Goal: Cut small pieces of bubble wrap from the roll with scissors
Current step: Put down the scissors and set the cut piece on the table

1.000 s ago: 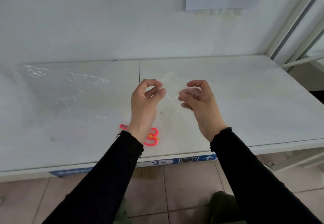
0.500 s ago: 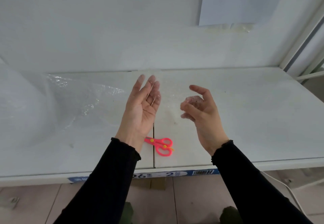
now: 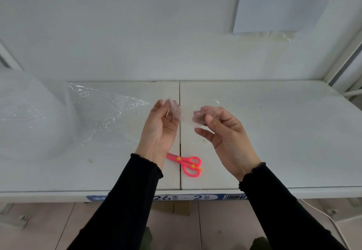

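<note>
A big roll of bubble wrap [image 3: 25,112] stands at the left of the white shelf [image 3: 274,142], with a loose sheet [image 3: 109,112] trailing right from it. My left hand [image 3: 159,127] is raised over the shelf's middle seam and pinches a small clear piece of bubble wrap [image 3: 175,109] at its fingertips. My right hand [image 3: 225,132] holds another small piece [image 3: 203,115] between thumb and fingers, palm towards me. Pink scissors [image 3: 186,163] with yellow rivets lie closed on the shelf below my hands, near the front edge.
A paper sign [image 3: 282,3] with handwritten characters is taped to the white wall at upper right. A blue label strip [image 3: 186,197] runs along the shelf's front edge. A metal upright [image 3: 344,53] bounds the shelf on the right. Tiled floor lies below.
The view has tilted up and left, bringing more of the roll into sight. My left hand went from pinched to spread flat, and now its fingers have closed on a small piece.
</note>
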The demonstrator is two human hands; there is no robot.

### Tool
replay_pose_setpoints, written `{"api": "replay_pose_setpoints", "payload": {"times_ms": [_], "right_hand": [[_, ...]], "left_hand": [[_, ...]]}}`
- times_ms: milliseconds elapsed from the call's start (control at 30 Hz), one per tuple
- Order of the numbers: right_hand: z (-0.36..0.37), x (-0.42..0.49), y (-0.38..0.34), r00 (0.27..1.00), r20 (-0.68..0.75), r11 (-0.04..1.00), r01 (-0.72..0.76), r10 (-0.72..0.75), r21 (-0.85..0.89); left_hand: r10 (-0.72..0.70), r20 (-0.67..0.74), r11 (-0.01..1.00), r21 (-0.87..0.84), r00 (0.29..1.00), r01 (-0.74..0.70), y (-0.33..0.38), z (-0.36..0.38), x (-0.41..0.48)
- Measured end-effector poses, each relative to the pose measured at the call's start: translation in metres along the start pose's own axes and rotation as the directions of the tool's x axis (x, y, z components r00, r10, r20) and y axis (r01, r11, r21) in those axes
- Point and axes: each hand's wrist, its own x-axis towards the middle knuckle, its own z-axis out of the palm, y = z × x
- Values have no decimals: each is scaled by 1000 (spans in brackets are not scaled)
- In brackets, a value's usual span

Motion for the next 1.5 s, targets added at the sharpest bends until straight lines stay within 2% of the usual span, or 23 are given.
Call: {"api": "replay_pose_setpoints", "payload": {"times_ms": [167, 367, 500, 633, 700, 800, 867, 933, 1000, 1067, 1133, 1300, 1500], "right_hand": [[-1, 0, -3, 994, -107, 997, 9, -18, -79], [-5, -3, -1, 998, -64, 997, -2, -3, -81], [-4, -3, -2, 1000, -27, 997, -8, 6, -75], [-3, -3, -4, 1000, -7, 992, 12, -13, -128], [-3, -3, -6, 999, -22, 984, 34, -39, -176], [-4, -1, -6, 995, -62, 977, 62, -76, -206], [-6, 0, -5, 989, -103, 974, 79, -103, -214], [-9, 2, -5, 979, -154, 969, 100, -137, -226], [-12, 3, -5, 968, -186, 959, 118, -169, -258], [-12, 3, -6, 966, -182, 947, 127, -186, -296], [-11, 4, -5, 974, -147, 938, 119, -175, -327], [-9, 3, -2, 986, -47, 886, 121, -159, -447], [-9, 2, -3, 970, -70, 832, 161, -232, -531]], "left_hand": [[126, -41, 992, 36, 991, -124, 5, -4, 3], [106, -42, 994, -13, 993, -107, 4, -3, 4], [32, 66, 999, -23, 997, -30, 4, -1, 3], [-52, 105, 997, 67, 993, 45, -3, 2, 4], [-87, 133, 979, 197, 987, 60, -5, 2, 6], [-135, 146, 893, 447, 980, 57, -7, 1, 4], [-156, 135, 856, 513, 979, 66, -8, 1, -1], [-192, 118, 844, 527, 974, 103, -8, 4, -6], [-268, 131, 864, 471, 954, 178, -6, 5, -9], [-310, 160, 897, 376, 937, 232, -5, 9, -14], [-285, 183, 916, 341, 941, 211, -5, 12, -19], [-248, 246, 881, 460, 937, 113, -7, 13, -17], [-366, 293, 827, 538, 883, 164, -8, 11, -23]]}}
